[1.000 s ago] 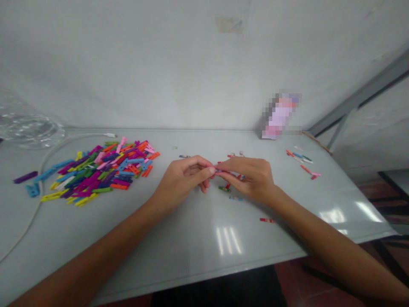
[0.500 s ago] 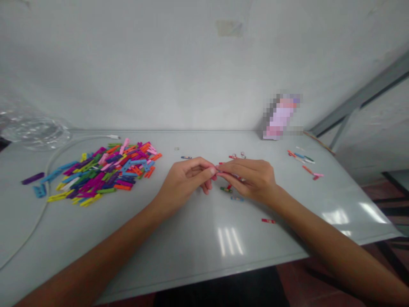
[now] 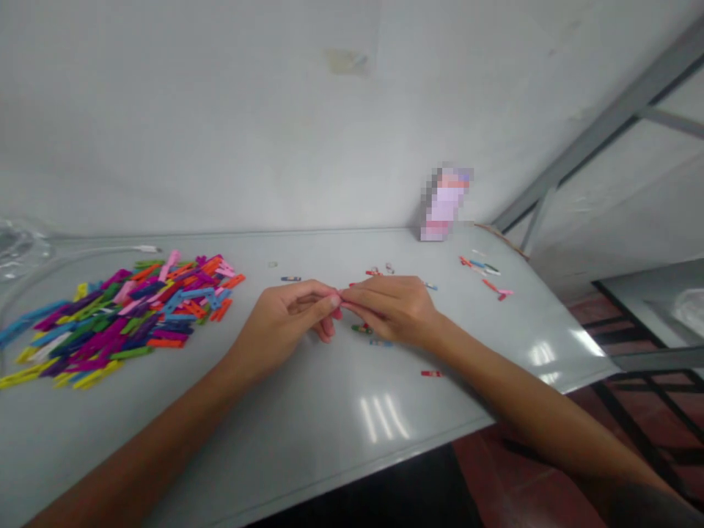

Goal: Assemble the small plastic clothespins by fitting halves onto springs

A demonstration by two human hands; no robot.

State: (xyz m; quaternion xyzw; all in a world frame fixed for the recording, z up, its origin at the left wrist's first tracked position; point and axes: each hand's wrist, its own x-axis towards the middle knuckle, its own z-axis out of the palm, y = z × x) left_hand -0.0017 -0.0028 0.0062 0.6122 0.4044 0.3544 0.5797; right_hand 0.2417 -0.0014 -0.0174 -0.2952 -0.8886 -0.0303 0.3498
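Note:
My left hand (image 3: 291, 315) and my right hand (image 3: 396, 308) meet fingertip to fingertip over the middle of the table. Both are closed in a pinch, and whatever lies between the fingertips is too small and hidden to name. Around my right hand lie small flat clips: a green one (image 3: 361, 329), a light blue one (image 3: 380, 343), a red one (image 3: 432, 374) and another red one (image 3: 373, 273) behind the fingers. A dark blue clip (image 3: 291, 279) rests behind my left hand.
A large heap of coloured clothespins (image 3: 126, 315) covers the table's left part, near a white cable (image 3: 71, 257) and clear plastic (image 3: 19, 249). A blurred pink box (image 3: 445, 205) stands against the wall. Several coloured pieces (image 3: 489, 268) lie at the right on the grey table (image 3: 308, 440).
The view has turned to the right, so the table, heap and hands appear farther left. Both hands stay pinched together in much the same pose.

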